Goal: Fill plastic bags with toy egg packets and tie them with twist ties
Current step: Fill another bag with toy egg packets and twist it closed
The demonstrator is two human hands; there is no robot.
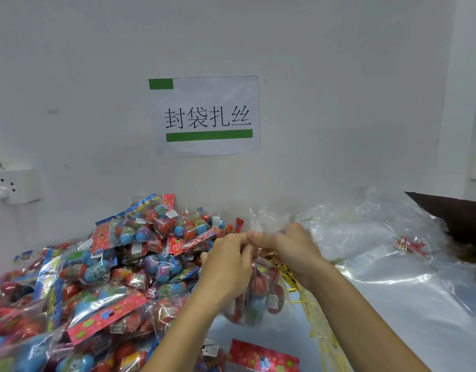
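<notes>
White wall ahead with a paper sign [207, 116] at 12 o'clock reading 封袋扎丝, a wall socket [15, 185] at 9 o'clock, pale table [392, 318] below.

Progress, as I judge it: one bag is loaded and I'm at the closing step. My left hand [226, 267] and right hand [288, 248] meet at center, both with fingers curled and pinching the gathered neck of the filled plastic bag [258, 296]. A gold twist tie [274, 257] seems to sit at the neck by my right palm; can't tell if it's wound yet.

Inside that bag: red and blue toy eggs in packets, count not readable.

Left to do, a lot: heap of loose toy egg packets [97, 277] fills 7 to 10 o'clock, touching the wall. One more packet [261, 355] lies at 6 o'clock.

Supplies: spare gold twist ties [322, 331] lie fanned at 5 o'clock, just under my right forearm. Stack of empty clear bags [365, 237] at 2 to 3 o'clock. Dark cardboard flap [459, 216] at 3 o'clock, contents hidden. No finished tied bags visible from this view.
</notes>
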